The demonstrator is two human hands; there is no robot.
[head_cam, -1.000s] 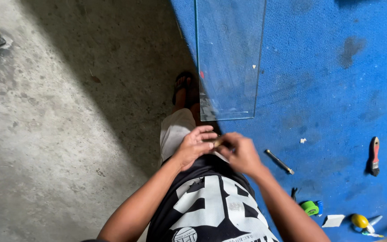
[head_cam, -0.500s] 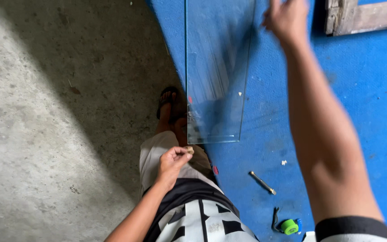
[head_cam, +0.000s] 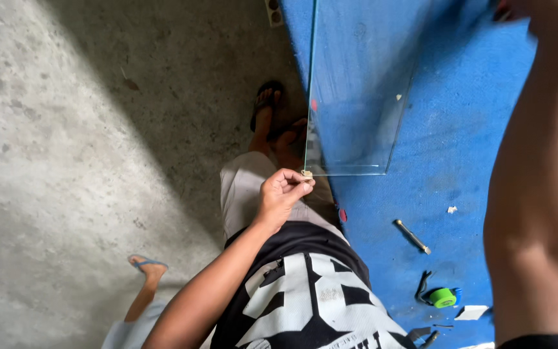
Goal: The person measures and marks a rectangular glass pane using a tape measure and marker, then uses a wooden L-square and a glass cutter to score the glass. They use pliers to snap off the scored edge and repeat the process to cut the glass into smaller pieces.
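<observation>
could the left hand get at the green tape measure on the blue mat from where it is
Probably not without shifting. The left hand is pinching a small piece at the glass sheet's near corner, and the green tape measure lies across the person's torso, low on the blue mat, nearer the right arm.

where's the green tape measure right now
In the head view the green tape measure lies low on the right of the blue table, just below the small metal rod and beside the raised right arm.
</observation>
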